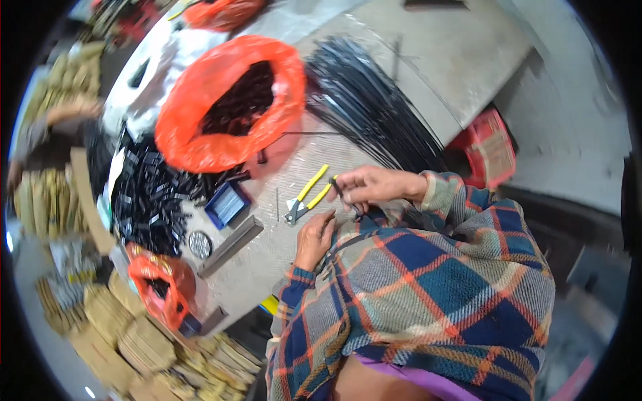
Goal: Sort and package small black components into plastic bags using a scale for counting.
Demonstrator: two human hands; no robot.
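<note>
My right hand [376,186] is over the near edge of the table, its thumb and fingers pinched on a small black piece [336,186]. To the left and nearer to me, my left hand [313,242] is curled at the table edge; whatever lies within its fingers is hidden. Cutting pliers with yellow handles [312,185] lie just beyond both hands, and the right fingertips come close to one handle. A bundle of long thin black strips [374,93] stretches across the table beyond my right hand.
An open red plastic bag [177,130] holds many dark small pieces. Left of it lies a heap of black parts [150,200]. A blue box [229,206], a metal bar [231,246] and a round tin [200,244] stand nearby. At far left, another person's arm [70,112] shows.
</note>
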